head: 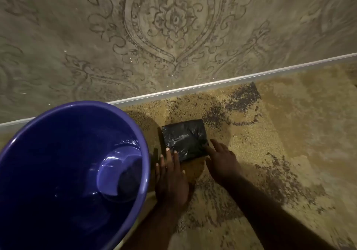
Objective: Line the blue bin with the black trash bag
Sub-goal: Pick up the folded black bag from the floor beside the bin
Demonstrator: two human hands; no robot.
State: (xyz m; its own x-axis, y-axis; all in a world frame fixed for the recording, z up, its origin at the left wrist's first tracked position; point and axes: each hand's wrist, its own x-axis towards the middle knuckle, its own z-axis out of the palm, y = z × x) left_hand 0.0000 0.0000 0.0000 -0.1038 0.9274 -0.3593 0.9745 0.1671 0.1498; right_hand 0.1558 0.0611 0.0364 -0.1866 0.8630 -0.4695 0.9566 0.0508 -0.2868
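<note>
— Trash bag status: folded into a flat black square, lying on the carpet just beside the blue bin. Lining not started.

— Bin condition?

— Unlined and empty as far as visible; it stands near the wall. Remaining steps, by my estimate: pick up, unfold, open, insert, turn over the rim.

— Hand positions?

— Left hand: flat, fingers extended, fingertips touching the bag's near-left edge. Right hand: fingers spread, touching the near-right corner. Neither is clamped on it yet.
</note>
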